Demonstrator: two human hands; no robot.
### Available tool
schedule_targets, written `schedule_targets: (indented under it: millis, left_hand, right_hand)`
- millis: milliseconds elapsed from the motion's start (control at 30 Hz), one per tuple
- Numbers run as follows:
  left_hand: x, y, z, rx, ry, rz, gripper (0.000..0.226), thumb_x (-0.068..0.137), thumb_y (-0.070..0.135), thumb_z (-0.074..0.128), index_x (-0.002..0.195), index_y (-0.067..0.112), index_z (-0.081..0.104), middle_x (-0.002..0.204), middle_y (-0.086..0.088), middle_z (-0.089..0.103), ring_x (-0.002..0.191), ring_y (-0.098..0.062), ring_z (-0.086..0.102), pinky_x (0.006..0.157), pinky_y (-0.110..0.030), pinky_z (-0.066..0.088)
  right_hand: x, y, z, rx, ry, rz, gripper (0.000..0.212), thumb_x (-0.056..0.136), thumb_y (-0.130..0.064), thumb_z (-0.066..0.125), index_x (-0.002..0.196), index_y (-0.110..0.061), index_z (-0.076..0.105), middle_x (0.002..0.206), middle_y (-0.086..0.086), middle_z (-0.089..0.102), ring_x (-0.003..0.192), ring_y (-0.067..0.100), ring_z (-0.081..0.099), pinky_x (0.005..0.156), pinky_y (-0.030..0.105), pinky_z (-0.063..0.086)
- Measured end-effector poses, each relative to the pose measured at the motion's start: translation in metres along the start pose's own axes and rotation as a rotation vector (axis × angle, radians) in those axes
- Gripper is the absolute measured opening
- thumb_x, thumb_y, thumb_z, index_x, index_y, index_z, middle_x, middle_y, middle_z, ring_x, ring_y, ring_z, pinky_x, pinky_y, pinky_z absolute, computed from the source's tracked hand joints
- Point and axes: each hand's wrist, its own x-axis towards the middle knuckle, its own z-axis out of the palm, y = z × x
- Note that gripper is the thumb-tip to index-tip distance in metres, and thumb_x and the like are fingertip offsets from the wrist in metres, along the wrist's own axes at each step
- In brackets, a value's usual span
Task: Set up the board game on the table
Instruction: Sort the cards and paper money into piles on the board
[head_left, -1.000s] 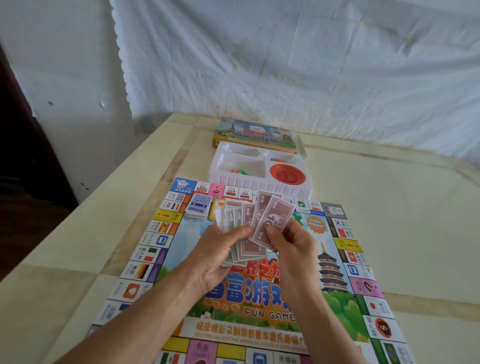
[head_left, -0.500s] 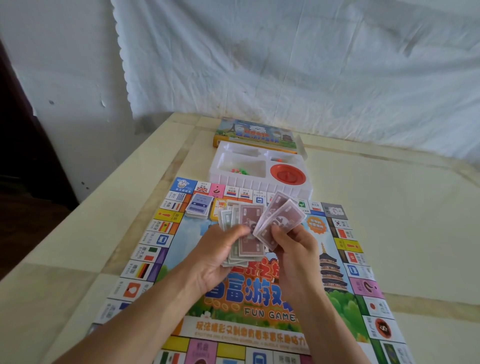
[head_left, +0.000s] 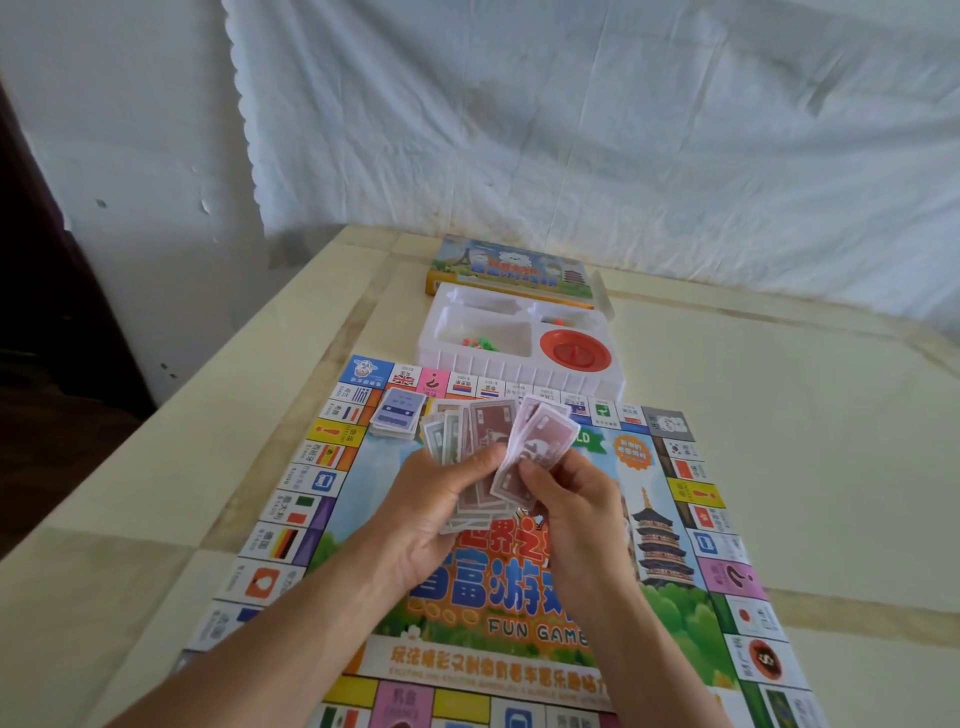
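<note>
Peeled a little further right than a second ago, a few reddish bills (head_left: 540, 447) now lean toward 1 o'clock, pinched in the right hand (head_left: 571, 499). The left hand (head_left: 436, 499) grips the rest as a fan, long axis running 6 to 12, grey notes at its 9 o'clock edge. Both hands are close together, touching through the money, held above the middle of the board (head_left: 675, 608). No money pile shows on the board, so sorting looks unfinished. Free board lies to 3 and 9 o'clock of the hands, each side nearest its own hand.

Cards (head_left: 397, 413) sit stacked at 11 o'clock on the board's corner. At 12 o'clock the tray (head_left: 519, 371) touches the board's far edge — green and red pieces (head_left: 480, 342) in its left well, a red disc (head_left: 574, 351) in its right, something small and unclear behind. Beyond it lies the box (head_left: 511, 267), on the table (head_left: 779, 441).
</note>
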Motion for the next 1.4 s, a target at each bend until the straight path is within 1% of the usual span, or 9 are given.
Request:
schedule_targets:
  millis: [167, 367, 500, 633, 833, 1000, 1167, 1233, 1400]
  left_hand:
    - [-0.0006, 0.0024, 0.0024, -0.034, -0.039, -0.059, 0.031, 0.086, 0.024, 0.064, 0.107, 0.001, 0.068, 0.100, -0.025, 0.069, 0.083, -0.034, 0.067, 0.073, -0.037, 0.054]
    - [0.0006, -0.0012, 0.0012, 0.059, 0.024, 0.005, 0.024, 0.082, 0.016, 0.067, 0.097, -0.003, 0.066, 0.079, -0.017, 0.071, 0.068, -0.028, 0.069, 0.057, -0.030, 0.054]
    - [0.0011, -0.0021, 0.0012, 0.069, 0.064, 0.046, 0.032, 0.071, 0.016, 0.074, 0.097, -0.002, 0.068, 0.085, -0.019, 0.073, 0.070, -0.030, 0.071, 0.057, -0.029, 0.054]
    - [0.0018, -0.0012, 0.0011, 0.083, 0.057, 0.018, 0.033, 0.078, 0.015, 0.071, 0.102, -0.006, 0.066, 0.086, -0.023, 0.070, 0.068, -0.031, 0.068, 0.059, -0.032, 0.055]
    - [0.0030, -0.0041, -0.0014, 0.099, 0.085, 0.067, 0.026, 0.074, 0.013, 0.074, 0.096, -0.001, 0.069, 0.084, -0.019, 0.072, 0.070, -0.030, 0.070, 0.062, -0.033, 0.056]
    - [0.0011, -0.0022, 0.0009, 0.051, 0.071, 0.076, 0.035, 0.063, 0.015, 0.077, 0.096, 0.004, 0.070, 0.085, -0.018, 0.074, 0.070, -0.029, 0.072, 0.057, -0.029, 0.055]
    - [0.0027, -0.0012, -0.0001, -0.007, 0.055, 0.014, 0.034, 0.077, 0.020, 0.073, 0.106, 0.001, 0.068, 0.100, -0.024, 0.070, 0.093, -0.042, 0.067, 0.085, -0.050, 0.052]
    - [0.0036, -0.0016, -0.0007, -0.002, 0.067, 0.014, 0.033, 0.079, 0.019, 0.071, 0.106, 0.001, 0.068, 0.102, -0.024, 0.070, 0.095, -0.044, 0.066, 0.088, -0.053, 0.050]
    - [0.0038, -0.0035, 0.0000, 0.075, 0.074, 0.076, 0.034, 0.073, 0.021, 0.073, 0.102, 0.003, 0.068, 0.089, -0.019, 0.073, 0.077, -0.033, 0.071, 0.068, -0.037, 0.057]
  right_hand:
    - [0.0036, 0.0013, -0.0037, 0.154, 0.031, 0.072, 0.015, 0.091, -0.003, 0.055, 0.080, -0.005, 0.065, 0.069, 0.004, 0.064, 0.066, 0.016, 0.053, 0.067, 0.030, 0.044]
    - [0.0023, 0.0016, -0.0027, 0.092, -0.002, 0.025, 0.012, 0.090, -0.004, 0.057, 0.092, -0.006, 0.068, 0.088, 0.015, 0.068, 0.079, 0.024, 0.059, 0.081, 0.040, 0.049]
    - [0.0011, 0.0026, -0.0005, 0.035, 0.003, 0.002, 0.013, 0.090, -0.004, 0.056, 0.088, -0.007, 0.069, 0.082, 0.012, 0.066, 0.072, 0.018, 0.058, 0.068, 0.029, 0.050]
    - [0.0028, 0.0013, -0.0026, 0.152, 0.013, 0.072, 0.014, 0.091, 0.000, 0.054, 0.086, -0.001, 0.067, 0.072, 0.008, 0.066, 0.065, 0.017, 0.058, 0.064, 0.029, 0.049]
    - [0.0007, 0.0001, 0.0007, 0.121, -0.030, 0.060, 0.014, 0.089, -0.006, 0.057, 0.087, -0.008, 0.070, 0.088, 0.014, 0.070, 0.083, 0.029, 0.062, 0.086, 0.047, 0.050]
    - [0.0013, 0.0016, 0.0003, 0.164, -0.012, 0.073, 0.014, 0.090, -0.005, 0.055, 0.085, -0.005, 0.068, 0.080, 0.012, 0.070, 0.074, 0.024, 0.063, 0.074, 0.039, 0.052]
    - [0.0041, -0.0007, -0.0005, 0.327, 0.007, 0.139, 0.011, 0.090, -0.001, 0.055, 0.087, 0.000, 0.066, 0.073, 0.008, 0.068, 0.063, 0.016, 0.063, 0.057, 0.026, 0.053]
    - [0.0057, -0.0008, -0.0020, 0.369, 0.014, 0.163, 0.010, 0.089, 0.000, 0.055, 0.088, 0.002, 0.064, 0.072, 0.008, 0.067, 0.061, 0.015, 0.062, 0.054, 0.024, 0.053]
    - [0.0031, 0.0009, -0.0016, 0.254, -0.038, 0.097, 0.014, 0.090, -0.002, 0.054, 0.094, 0.000, 0.067, 0.080, 0.009, 0.071, 0.070, 0.017, 0.065, 0.065, 0.029, 0.053]
